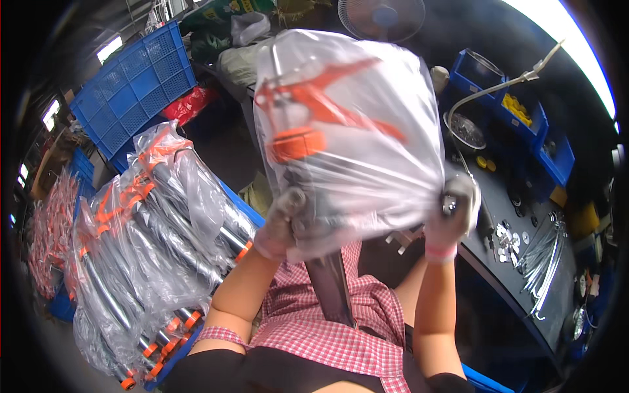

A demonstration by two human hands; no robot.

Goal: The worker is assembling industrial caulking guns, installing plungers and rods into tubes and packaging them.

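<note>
Orange trigger parts (pixel 321 108) show through a clear plastic bag (pixel 393 173) drawn over the upper end of a dark, tube-shaped tool (pixel 329 288), held upright-ish at the centre of the frame; its bare lower end meets a pink checked apron (pixel 327 340). Both hands wear pale gloves: the left hand (pixel 284 219) is curled around the tube, and the right hand (pixel 457 211) (slightly blurred) pinches the bag's gathered edge. At left, similar bagged tools (pixel 154 229) lie piled below a blue crate (pixel 131 95). At right, a dark counter (pixel 488 262) carries thin metal rods (pixel 545 259) and blue bins (pixel 557 157).
</note>
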